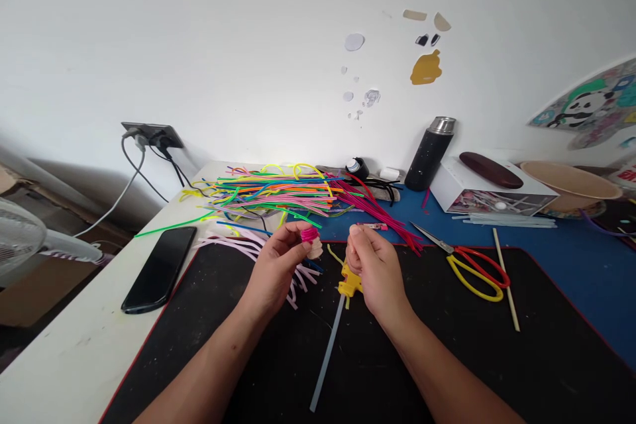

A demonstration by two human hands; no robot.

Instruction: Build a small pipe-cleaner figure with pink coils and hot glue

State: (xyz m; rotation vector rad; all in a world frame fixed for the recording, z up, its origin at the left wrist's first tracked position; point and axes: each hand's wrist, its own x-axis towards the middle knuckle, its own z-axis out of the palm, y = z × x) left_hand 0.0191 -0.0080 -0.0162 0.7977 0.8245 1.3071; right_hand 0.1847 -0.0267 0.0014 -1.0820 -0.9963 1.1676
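Observation:
My left hand (281, 262) pinches a small coil of deep pink and cream fuzzy wire (311, 242) between thumb and fingers. To its right, my right hand (375, 265) is closed, thumb pressed against the curled fingers; whatever they hold is hidden. A yellow glue gun (350, 283) shows at the left edge of this hand, which covers part of it. I cannot tell whether the hand touches it. From its back end a long translucent glue stick (328, 354) runs toward me. Pale lilac pipe cleaners (243, 242) lie behind my left hand.
Behind the hands spreads a pile of colourful pipe cleaners (278, 189). Red-and-yellow-handled scissors (474, 268) and a thin stick (507, 281) lie on the black mat (447, 358) at right. A phone (159, 269) rests at left. A black flask (430, 156) and white box (489, 185) stand behind.

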